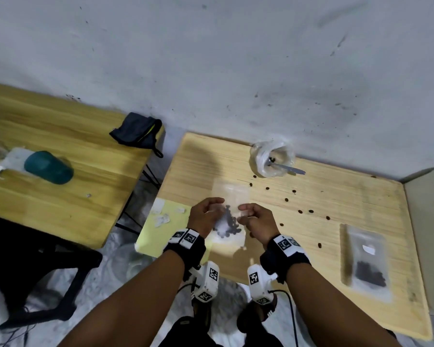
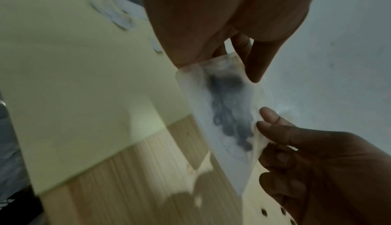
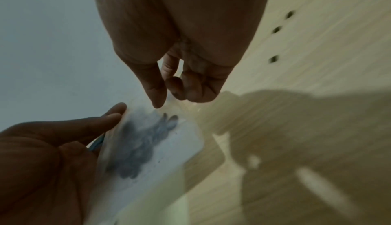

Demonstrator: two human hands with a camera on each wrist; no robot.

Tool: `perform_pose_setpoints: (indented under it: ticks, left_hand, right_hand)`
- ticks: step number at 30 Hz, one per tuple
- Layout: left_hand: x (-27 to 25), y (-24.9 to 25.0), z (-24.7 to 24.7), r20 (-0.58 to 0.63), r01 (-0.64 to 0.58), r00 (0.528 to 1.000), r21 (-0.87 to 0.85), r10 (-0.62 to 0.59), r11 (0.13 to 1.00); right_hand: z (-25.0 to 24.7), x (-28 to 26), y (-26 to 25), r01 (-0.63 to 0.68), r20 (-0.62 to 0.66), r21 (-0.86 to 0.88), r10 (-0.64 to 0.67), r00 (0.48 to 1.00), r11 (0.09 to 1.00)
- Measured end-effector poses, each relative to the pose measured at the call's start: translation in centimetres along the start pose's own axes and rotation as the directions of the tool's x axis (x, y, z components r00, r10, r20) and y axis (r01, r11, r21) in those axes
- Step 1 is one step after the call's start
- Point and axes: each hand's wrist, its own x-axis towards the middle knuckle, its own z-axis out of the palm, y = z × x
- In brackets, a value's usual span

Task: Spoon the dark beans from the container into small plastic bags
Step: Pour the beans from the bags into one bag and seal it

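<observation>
A small clear plastic bag (image 1: 232,194) with dark beans (image 1: 229,222) in its lower part hangs between my hands above the light wooden table (image 1: 336,221). My left hand (image 1: 211,209) pinches the bag's left edge and my right hand (image 1: 249,212) pinches its right edge. The left wrist view shows the bag (image 2: 228,111) caught between my left thumb and fingers (image 2: 251,71), with my right hand's fingertips (image 2: 268,119) on its other edge. In the right wrist view my right hand (image 3: 165,98) grips the bag (image 3: 148,145). The bag-lined container (image 1: 271,159) stands at the back with the spoon (image 1: 288,169) in it.
A filled bag (image 1: 368,264) lies at the table's right. Loose beans (image 1: 303,211) are scattered across the middle. A yellow sheet (image 1: 161,236) with white scraps covers the left corner. A second table (image 1: 85,196) to the left holds a teal cup (image 1: 48,167) and a dark pouch (image 1: 138,131).
</observation>
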Motion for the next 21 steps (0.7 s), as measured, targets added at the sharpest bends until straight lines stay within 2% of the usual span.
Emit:
perform_pose_setpoints:
  ticks: [4, 7, 10, 13, 16, 21]
  left_hand:
    - [0.2, 0.8, -4.9, -0.077, -0.030, 0.997, -0.027, 0.028, 0.999]
    - [1.0, -0.1, -9.3, -0.211, -0.034, 0.977, -0.053, 0.022, 0.998]
    - [1.3, -1.0, -13.5, -0.338, -0.030, 0.941, -0.167, -0.028, 0.986]
    - [1.0, -1.5, -17.0, -0.448, -0.050, 0.893, -0.194, -0.043, 0.980]
    - [1.1, -2.2, -19.2, -0.501, -0.059, 0.864, -0.213, -0.057, 0.975]
    - [1.4, -3.3, -20.7, -0.503, -0.059, 0.862, -0.224, -0.064, 0.973]
  right_hand:
    - [4.5, 0.7, -2.5, 0.056, 0.103, -0.040, -0.052, 0.993, 0.998]
    - [7.8, 1.6, -2.8, 0.076, 0.132, -0.088, -0.064, 0.989, 0.993]
    - [10.5, 2.5, -1.6, 0.090, 0.145, -0.237, -0.057, 0.988, 0.967]
    - [12.9, 3.2, -0.4, 0.093, 0.162, -0.436, -0.024, 0.987, 0.895]
    - [14.7, 3.6, -0.1, 0.097, 0.157, -0.532, -0.015, 0.988, 0.841]
    - [17.0, 4.1, -0.8, 0.131, 0.118, -0.623, -0.072, 0.990, 0.771]
